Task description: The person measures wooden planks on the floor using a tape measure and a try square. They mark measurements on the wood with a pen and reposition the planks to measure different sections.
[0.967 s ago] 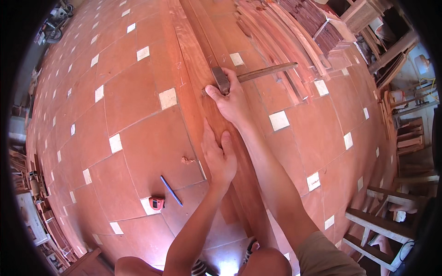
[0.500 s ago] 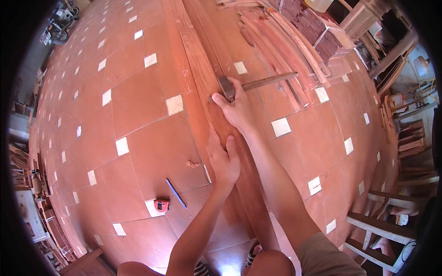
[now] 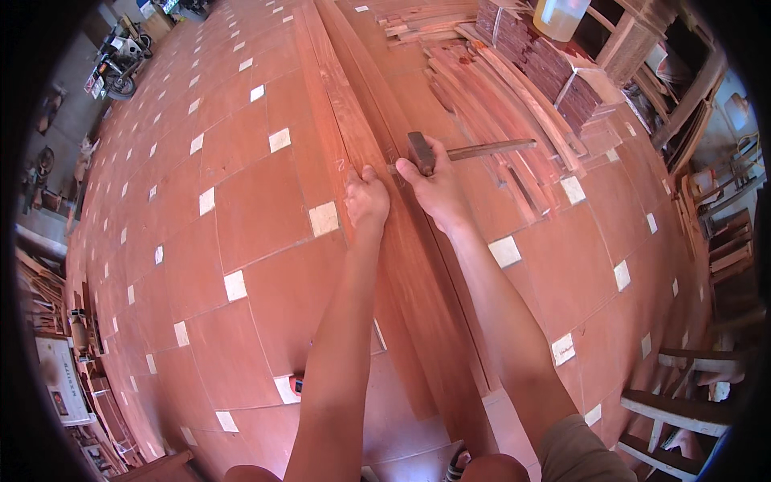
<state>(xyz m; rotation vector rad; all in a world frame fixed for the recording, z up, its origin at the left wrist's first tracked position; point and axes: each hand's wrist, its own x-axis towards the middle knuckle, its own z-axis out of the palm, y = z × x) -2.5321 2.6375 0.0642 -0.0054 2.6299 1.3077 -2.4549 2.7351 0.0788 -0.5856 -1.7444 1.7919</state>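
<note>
Long reddish wooden boards point(image 3: 414, 297) lie side by side on the floor, running away from me between my knees. My right hand point(image 3: 443, 193) is closed round what looks like a wooden marking gauge point(image 3: 498, 149), a dark block with a long beam sticking out to the right. The gauge's near end sits against the boards' right side. Left of it, my left hand point(image 3: 369, 201) has its fingers curled over a board and grips it. A chalky mark shows on the wood beside that hand.
A red tape measure point(image 3: 297, 386) lies partly behind my left forearm. Loose wood strips point(image 3: 498, 104) and a stack of dark boards point(image 3: 526, 48) lie at the far right, with a yellowish container point(image 3: 556, 18) on top. A wooden frame point(image 3: 675, 402) stands at the lower right.
My left hand has moved forward along the board, from lying extended to gripping it. The gauge in my right hand has shifted right, off the upper board's middle. The view has tilted slightly.
</note>
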